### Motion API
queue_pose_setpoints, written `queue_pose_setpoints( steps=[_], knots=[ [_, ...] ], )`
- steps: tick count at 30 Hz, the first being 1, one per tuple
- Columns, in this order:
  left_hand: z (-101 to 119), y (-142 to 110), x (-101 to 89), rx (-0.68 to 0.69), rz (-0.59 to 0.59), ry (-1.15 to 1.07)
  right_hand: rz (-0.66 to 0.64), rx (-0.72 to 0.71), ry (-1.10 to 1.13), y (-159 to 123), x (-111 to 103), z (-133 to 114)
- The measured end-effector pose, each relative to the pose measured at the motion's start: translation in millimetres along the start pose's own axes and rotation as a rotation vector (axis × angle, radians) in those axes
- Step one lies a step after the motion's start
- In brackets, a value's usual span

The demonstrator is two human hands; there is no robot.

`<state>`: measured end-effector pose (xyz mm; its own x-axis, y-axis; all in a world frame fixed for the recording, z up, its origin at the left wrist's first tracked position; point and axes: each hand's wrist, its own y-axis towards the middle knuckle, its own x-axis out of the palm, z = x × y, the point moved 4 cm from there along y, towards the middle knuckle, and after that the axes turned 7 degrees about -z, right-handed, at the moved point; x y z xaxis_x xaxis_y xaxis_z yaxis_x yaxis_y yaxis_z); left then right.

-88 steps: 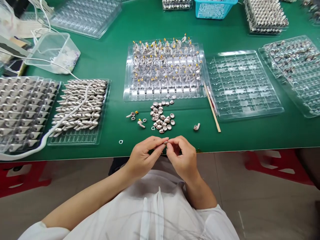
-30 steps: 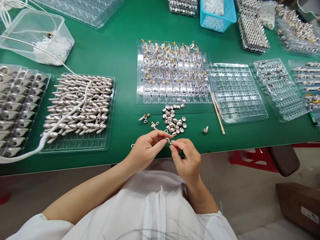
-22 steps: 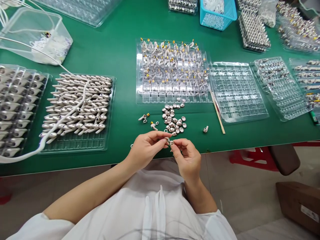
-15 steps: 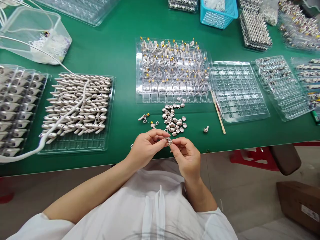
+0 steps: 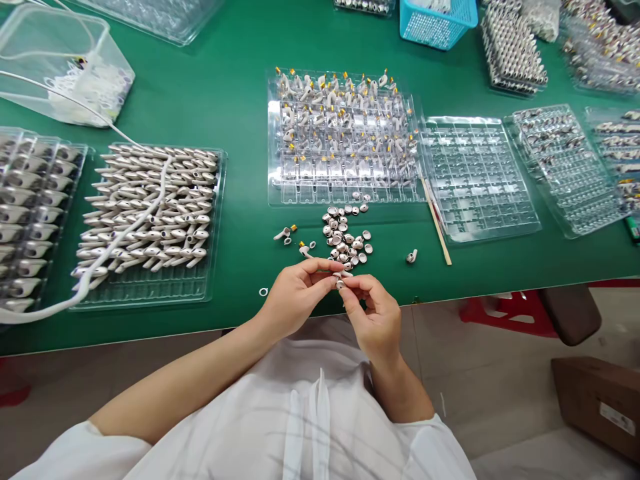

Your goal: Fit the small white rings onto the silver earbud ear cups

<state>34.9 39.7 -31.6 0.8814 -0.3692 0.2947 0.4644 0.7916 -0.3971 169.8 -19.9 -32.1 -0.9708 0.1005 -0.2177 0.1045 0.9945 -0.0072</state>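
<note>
Between my fingertips, close to the table's front edge, is a small earbud (image 5: 341, 283) with a pale, shiny shell. My left hand (image 5: 294, 293) pinches it from the left and my right hand (image 5: 373, 310) from the right, so much of it is hidden. Just beyond the fingers lies a loose pile of small oval earbud caps (image 5: 345, 243). Left of the pile are earbud stems (image 5: 285, 233) with orange tips and small rings. A white ring (image 5: 263, 292) lies left of my left hand, and a single earbud (image 5: 411, 256) right of my right hand.
A clear tray of orange-tipped earbud parts (image 5: 345, 187) stands beyond the pile. To its right are a wooden stick (image 5: 437, 227) and a clear tray (image 5: 483, 180). At left a white cable (image 5: 125, 237) crosses a tray of earbud shells (image 5: 150, 290). A blue basket (image 5: 437, 30) stands farther back.
Both hands stay pinched together at the same place. The earbud between the fingertips has turned slightly, and a pale stem part now shows above it. The whole view has shifted a little.
</note>
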Motion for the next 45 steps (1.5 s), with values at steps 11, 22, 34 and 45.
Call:
queue_pose_setpoints(
  steps=[11, 22, 34, 45],
  knots=[
    [-2, 2, -0.1, 0.009, -0.085, 0.076, -0.015, 0.022, 0.067, 1, -5, 2],
    [3, -5, 2.4, -0.024, 0.043, 0.031, 0.073, 0.043, 0.095, -7, 2, 8],
    [5, -10, -1.1, -0.052, 0.018, 0.073, 0.019, -0.103, -0.065, -2, -1, -2],
    [2, -8, -6.6, -0.063, 0.002, 0.099, -0.038, -0.091, -0.062, -1, -1, -3]
  ],
)
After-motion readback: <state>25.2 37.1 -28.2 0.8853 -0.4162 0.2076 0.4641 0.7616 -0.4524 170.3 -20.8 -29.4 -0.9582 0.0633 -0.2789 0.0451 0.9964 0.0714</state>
